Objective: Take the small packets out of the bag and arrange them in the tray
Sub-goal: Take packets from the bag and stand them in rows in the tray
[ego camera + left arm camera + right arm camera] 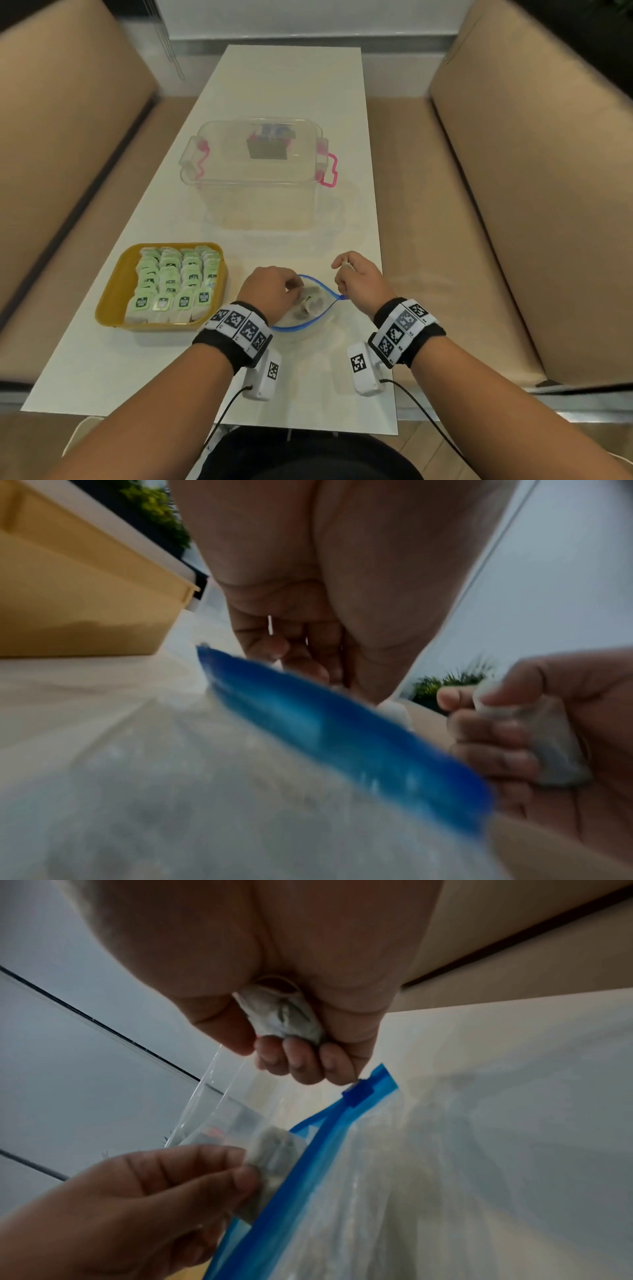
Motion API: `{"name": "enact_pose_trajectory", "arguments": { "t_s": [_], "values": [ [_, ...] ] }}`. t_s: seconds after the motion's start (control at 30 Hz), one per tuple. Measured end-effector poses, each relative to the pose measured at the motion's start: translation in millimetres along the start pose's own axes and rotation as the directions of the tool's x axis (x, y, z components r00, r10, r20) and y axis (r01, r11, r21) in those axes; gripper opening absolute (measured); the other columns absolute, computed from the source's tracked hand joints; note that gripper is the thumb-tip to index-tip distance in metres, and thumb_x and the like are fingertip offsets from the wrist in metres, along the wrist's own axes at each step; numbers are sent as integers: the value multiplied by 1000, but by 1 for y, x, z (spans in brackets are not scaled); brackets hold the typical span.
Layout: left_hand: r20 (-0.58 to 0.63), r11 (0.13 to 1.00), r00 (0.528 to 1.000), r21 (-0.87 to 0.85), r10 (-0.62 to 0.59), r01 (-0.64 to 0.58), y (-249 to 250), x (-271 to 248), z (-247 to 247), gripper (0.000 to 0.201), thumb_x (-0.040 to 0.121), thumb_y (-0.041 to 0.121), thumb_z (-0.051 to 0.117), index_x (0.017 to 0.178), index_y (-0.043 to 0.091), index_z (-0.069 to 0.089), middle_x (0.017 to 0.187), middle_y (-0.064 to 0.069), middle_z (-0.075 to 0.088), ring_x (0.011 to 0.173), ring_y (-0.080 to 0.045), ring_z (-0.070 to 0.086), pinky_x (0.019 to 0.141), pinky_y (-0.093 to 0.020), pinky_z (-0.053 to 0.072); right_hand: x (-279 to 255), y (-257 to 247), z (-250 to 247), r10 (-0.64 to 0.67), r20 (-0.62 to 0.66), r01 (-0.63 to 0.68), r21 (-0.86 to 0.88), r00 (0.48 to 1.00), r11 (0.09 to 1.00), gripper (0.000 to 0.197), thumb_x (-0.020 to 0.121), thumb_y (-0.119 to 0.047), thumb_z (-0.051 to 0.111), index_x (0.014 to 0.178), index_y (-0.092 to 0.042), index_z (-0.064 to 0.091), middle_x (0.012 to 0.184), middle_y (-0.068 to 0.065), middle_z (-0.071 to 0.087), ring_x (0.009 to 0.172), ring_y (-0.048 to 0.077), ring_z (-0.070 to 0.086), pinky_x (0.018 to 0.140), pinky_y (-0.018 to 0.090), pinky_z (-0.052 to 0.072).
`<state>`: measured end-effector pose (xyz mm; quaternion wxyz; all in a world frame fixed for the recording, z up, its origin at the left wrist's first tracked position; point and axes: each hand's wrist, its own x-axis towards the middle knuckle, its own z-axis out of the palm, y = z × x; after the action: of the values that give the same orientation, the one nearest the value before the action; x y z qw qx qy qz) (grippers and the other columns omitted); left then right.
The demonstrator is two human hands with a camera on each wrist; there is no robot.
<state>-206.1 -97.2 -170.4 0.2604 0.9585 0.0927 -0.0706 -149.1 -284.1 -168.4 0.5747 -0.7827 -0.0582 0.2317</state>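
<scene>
We saw a yellow tray (113, 298) of green-and-white packets (171, 287), a clear bag (308, 322) edged in blue, a clear box (257, 178) with pink latches, beige seats (513, 171), and black-and-white checked wristbands (239, 329).

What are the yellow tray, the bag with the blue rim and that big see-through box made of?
The yellow tray looks like moulded plastic: opaque, smooth, rounded corners and a thick rim. The bag seems thin, soft plastic film: clear, wrinkled, with a blue zip strip along its mouth. The lidded box looks like hard clear plastic, glossy, with pink latches that are probably plastic too.
</scene>
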Motion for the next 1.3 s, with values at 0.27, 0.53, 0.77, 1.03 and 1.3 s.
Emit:
{"name": "enact_pose_trajectory", "arguments": {
  "t_s": [0.27,0.53,0.77,1.03,1.3],
  "values": [
    [-326,944,944,-290,60,-160,0,-15,-33,17,81,47,71,74,31,69,75,18,68,70,-4,57,64,-21,47,8,-23,22,-100,78,108,-111,992,988,43,92,-46,60,69,-10,70,75,9,68,65,10,56,70,31,45],
    [-371,935,887,-111,276,-338,-21,-19,-53,5,82,29,75,79,25,72,89,18,65,91,-11,54,82,-27,43,21,-54,55,-201,31,203,-142,979,969,48,88,-14,62,44,-31,52,51,-13,42,54,9,40,58,25,33],
    [-258,932,947,-253,193,-260,-46,-22,-96,35,89,21,68,123,28,61,106,17,65,90,-6,58,80,-18,43,24,-76,82,-335,121,356,-301,934,885,11,81,-24,75,77,-18,66,66,-13,58,53,1,46,55,18,36],
    [-340,940,939,-305,41,-151,-73,-32,-123,8,87,20,69,94,23,71,77,9,68,74,-12,63,72,-27,52,24,-98,123,-366,62,370,-198,929,908,20,78,-26,81,84,-16,65,66,-14,55,53,2,42,52,16,32],
    [-249,947,965,-281,84,-155,-106,-44,-153,4,84,27,73,88,29,72,73,10,68,69,-5,59,64,-15,45,25,-107,163,-319,142,332,-78,937,940,32,77,-20,81,104,-19,64,83,-9,67,51,0,44,55,16,38]
  ]
}}
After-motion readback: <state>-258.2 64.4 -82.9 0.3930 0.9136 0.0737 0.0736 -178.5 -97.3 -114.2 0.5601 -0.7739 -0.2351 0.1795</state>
